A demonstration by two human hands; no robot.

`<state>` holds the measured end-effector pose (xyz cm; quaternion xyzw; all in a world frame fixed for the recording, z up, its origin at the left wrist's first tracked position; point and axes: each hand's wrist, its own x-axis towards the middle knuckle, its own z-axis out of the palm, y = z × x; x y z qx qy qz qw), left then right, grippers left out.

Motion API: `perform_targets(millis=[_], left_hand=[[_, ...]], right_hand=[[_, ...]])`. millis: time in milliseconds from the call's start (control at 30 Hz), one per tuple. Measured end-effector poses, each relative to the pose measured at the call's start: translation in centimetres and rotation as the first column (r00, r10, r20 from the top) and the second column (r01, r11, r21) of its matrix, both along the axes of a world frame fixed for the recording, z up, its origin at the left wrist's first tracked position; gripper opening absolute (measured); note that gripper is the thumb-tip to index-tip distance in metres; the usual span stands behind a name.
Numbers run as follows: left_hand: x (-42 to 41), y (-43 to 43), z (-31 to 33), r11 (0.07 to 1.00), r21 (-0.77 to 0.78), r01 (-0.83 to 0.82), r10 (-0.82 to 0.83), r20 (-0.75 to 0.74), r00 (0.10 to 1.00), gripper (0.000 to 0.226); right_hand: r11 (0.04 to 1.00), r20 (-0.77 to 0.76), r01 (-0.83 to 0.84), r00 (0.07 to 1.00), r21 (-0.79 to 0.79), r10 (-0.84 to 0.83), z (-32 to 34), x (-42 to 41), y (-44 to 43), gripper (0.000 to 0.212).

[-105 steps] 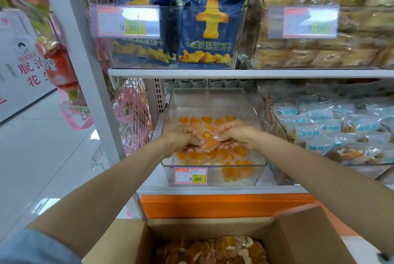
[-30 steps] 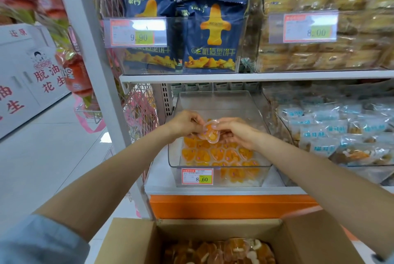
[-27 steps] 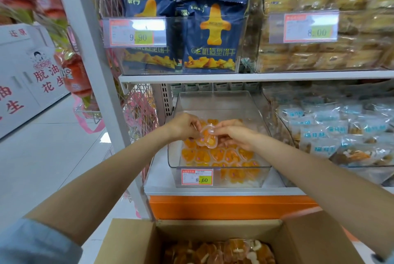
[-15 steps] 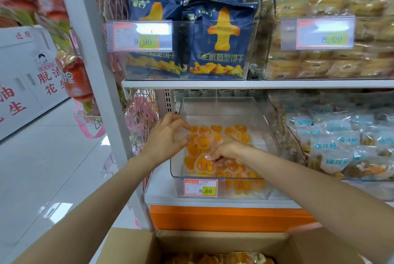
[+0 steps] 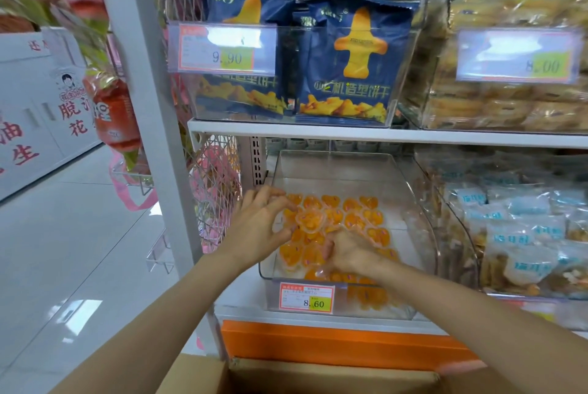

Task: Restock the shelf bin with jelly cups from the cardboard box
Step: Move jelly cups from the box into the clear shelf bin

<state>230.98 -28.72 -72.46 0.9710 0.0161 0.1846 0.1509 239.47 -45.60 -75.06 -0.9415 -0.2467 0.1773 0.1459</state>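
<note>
Over the lower shelf [image 5: 237, 296], at the middle of the view, both hands are inside the clear bin [image 5: 416, 202]. The cups [image 5: 356, 218] lie there in one flat layer, running from the front wall back to about mid-floor. Beyond that, toward twelve o'clock, bare bin floor shows, so I judge there is room for many more.

One top cup [image 5: 310, 220] sits raised on the layer, and the next move turns on it. It lies at three o'clock from the left hand [image 5: 259, 228], just beside that hand's fingertips and thumb, and at about ten o'clock from the right hand [image 5: 348, 252]. The left hand is the nearer. Its fingers are spread wide and only lightly curved, and they close round nothing; whether they touch the top cup I cannot tell. The right hand is turned back-up, with its fingers curled down among the cups at the bin's front. What it holds, if anything, is hidden.

The top cup is roundish, perhaps heart-shaped, with no real long axis, so it can be nudged from any side. Like the others it is clear plastic over orange filling with a film lid, and it is probably light and slippery. The bin's own long axis runs six to twelve.

At six o'clock, along the bottom edge, only the rim of the box [image 5: 318, 376] shows. Its contents are out of sight, and both hands are well away from it.
</note>
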Motion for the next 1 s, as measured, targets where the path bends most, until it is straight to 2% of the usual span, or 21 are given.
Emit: perform_targets(millis=[233,300,367,433,467,533,600,633,700,767,833,933,1000], left_hand=[[-0.1,0.3,-0.2,1.0,0.005,0.007,-0.007,-0.011,1.0,0.063],[-0.1,0.2,-0.1,1.0,0.008,0.003,-0.003,-0.013,1.0,0.065],[-0.1,0.2,-0.1,1.0,0.009,-0.002,0.002,-0.018,1.0,0.066],[0.0,0.2,0.1,1.0,0.011,-0.006,0.006,-0.017,1.0,0.06],[0.1,0.1,0.1,1.0,0.013,-0.005,0.006,-0.014,1.0,0.054],[0.2,0.0,0.1,1.0,0.014,0.005,-0.005,-0.009,1.0,0.044],[0.2,0.0,0.1,1.0,0.016,0.009,-0.009,-0.006,1.0,0.041],[0.1,0.0,0.2,1.0,0.012,0.012,-0.012,-0.001,1.0,0.041],[0.1,-0.1,0.3,1.0,0.005,0.024,-0.024,0.011,1.0,0.041],[0.0,-0.1,0.4,1.0,0.006,0.028,-0.028,0.014,1.0,0.04],[0.0,0.1,0.5,1.0,-0.012,0.028,-0.028,0.031,0.999,0.038],[0.0,0.2,1.1,0.999,-0.039,0.02,-0.017,0.089,0.996,0.034],[0.1,-0.1,1.6,0.999,-0.043,0.021,-0.016,0.127,0.992,0.032]], right_hand=[[0.996,0.027,-0.071,0.997,-0.052,0.073,-0.3,0.9,0.1,0.037],[0.996,0.022,-0.082,0.996,-0.041,0.083,-0.1,1.4,0.2,0.028],[0.991,0.078,-0.026,0.997,0.13,0.016,0.5,2.3,0.2,0.019],[0.928,0.169,0.053,0.978,0.369,-0.123,1.3,3.4,0.4,0.015],[0.903,0.184,0.056,0.972,0.426,-0.147,1.7,3.8,0.6,0.022],[0.926,0.161,0.021,0.983,0.378,-0.088,1.8,4.4,1.5,0.05],[0.958,0.051,0.1,0.992,0.268,-0.118,1.1,4.4,2.6,0.067],[0.956,-0.014,0.16,0.987,0.246,-0.162,0.7,4.4,3.1,0.065],[0.905,-0.152,0.257,0.964,0.34,-0.217,0.1,4.4,3.7,0.044],[0.806,-0.306,0.345,0.928,0.481,-0.214,0.4,4.1,4.0,0.024],[0.736,-0.421,0.397,0.892,0.549,-0.167,1.4,3.6,3.6,0.023],[0.715,-0.553,0.409,0.832,0.567,-0.037,3.2,2.7,2.3,0.023],[0.662,-0.622,0.452,0.782,0.598,0.028,4.0,2.3,1.5,0.024]])
